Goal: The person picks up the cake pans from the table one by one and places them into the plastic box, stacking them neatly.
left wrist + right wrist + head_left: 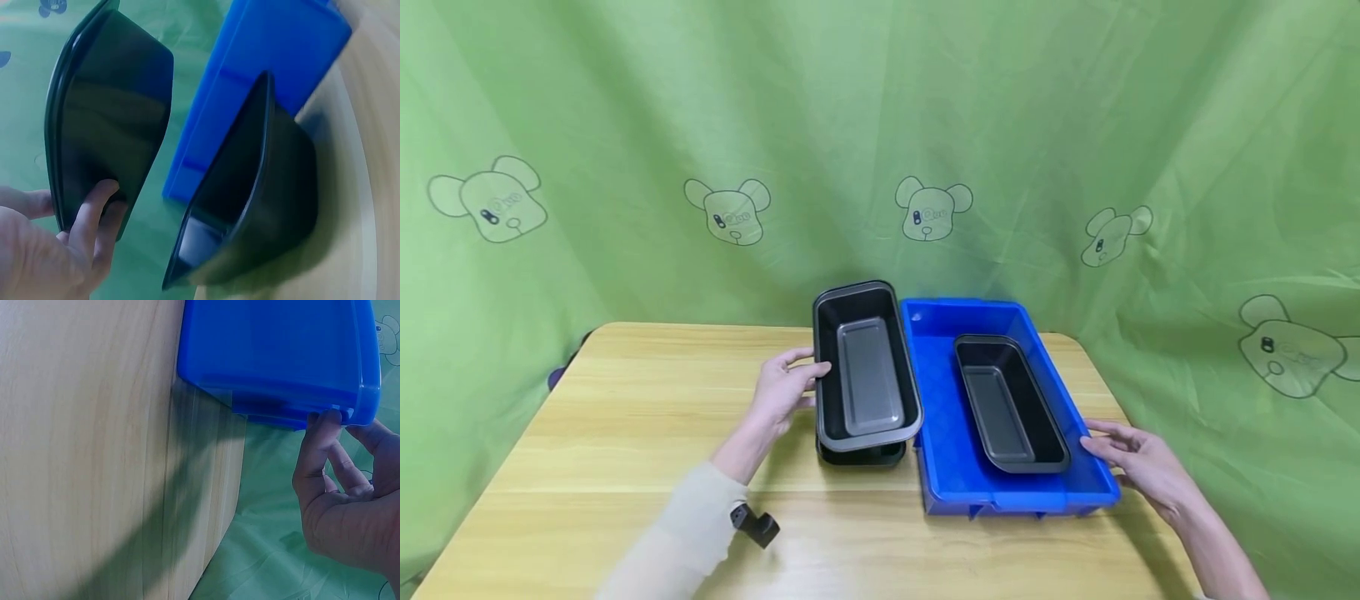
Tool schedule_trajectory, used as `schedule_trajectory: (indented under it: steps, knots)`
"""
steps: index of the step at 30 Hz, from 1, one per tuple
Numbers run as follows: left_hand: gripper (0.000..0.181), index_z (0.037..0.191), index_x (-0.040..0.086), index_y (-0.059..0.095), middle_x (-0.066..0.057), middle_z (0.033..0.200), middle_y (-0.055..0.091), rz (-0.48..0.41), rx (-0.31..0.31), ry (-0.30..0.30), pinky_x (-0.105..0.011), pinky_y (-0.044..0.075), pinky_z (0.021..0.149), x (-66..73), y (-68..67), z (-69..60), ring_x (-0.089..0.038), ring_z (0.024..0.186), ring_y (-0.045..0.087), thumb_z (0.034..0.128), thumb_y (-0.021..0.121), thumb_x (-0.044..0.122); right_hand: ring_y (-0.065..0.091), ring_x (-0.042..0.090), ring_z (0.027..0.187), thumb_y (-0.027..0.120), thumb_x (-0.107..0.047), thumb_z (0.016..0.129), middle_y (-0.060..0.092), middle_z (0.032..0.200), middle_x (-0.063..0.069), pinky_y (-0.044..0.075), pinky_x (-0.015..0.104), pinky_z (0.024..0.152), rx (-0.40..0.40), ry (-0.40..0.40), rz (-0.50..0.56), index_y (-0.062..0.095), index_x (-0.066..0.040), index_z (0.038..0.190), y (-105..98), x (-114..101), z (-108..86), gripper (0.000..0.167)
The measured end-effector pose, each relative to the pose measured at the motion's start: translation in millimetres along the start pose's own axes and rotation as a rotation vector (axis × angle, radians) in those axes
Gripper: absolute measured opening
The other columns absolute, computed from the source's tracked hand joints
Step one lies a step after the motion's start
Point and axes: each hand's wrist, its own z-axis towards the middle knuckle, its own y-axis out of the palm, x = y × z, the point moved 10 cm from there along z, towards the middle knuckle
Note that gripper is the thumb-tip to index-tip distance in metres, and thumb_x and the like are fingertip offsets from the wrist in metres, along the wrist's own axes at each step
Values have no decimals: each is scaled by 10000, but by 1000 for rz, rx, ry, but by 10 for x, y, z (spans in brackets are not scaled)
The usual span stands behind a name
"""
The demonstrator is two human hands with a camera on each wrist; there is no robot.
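Green cloth (835, 100) hung in soft folds behind the table (587, 450) and along its sides, showing 5 outlined, round-eared animal heads (737, 217). The pale wooden tabletop had straight grain and rounded far corners; light left a faint sheen.

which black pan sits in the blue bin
The rightmost pan lies inside the bin; the raised pan is in the left hand, the lower pan stands on the table.

Left hand (781, 387) and right hand (1142, 468) apart, 2 pinch grips
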Motion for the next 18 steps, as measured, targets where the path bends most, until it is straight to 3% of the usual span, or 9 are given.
schedule_trajectory:
  steps: [11, 18]
  knots:
    - [427, 1331, 0, 652, 22, 810, 747, -41, -24, 20, -185, 606, 503, -28, 445, -3, -73, 646, 711, 911, 729, 14, 732, 56, 916, 668, -312, 1052, 739, 1001, -205, 658, 326, 770, 1, -5, 20, 563, -111, 1502, 3, 4, -2, 504]
    - [408, 1309, -20, 654, -7, 864, 767, -69, -43, 33, -207, 631, 534, -36, 687, 2, -93, 672, 717, 907, 726, -4, 730, 49, 936, 677, -353, 1043, 739, 1013, -201, 659, 325, 796, 2, -2, -1, 505, -51, 1542, 1, -9, -8, 608]
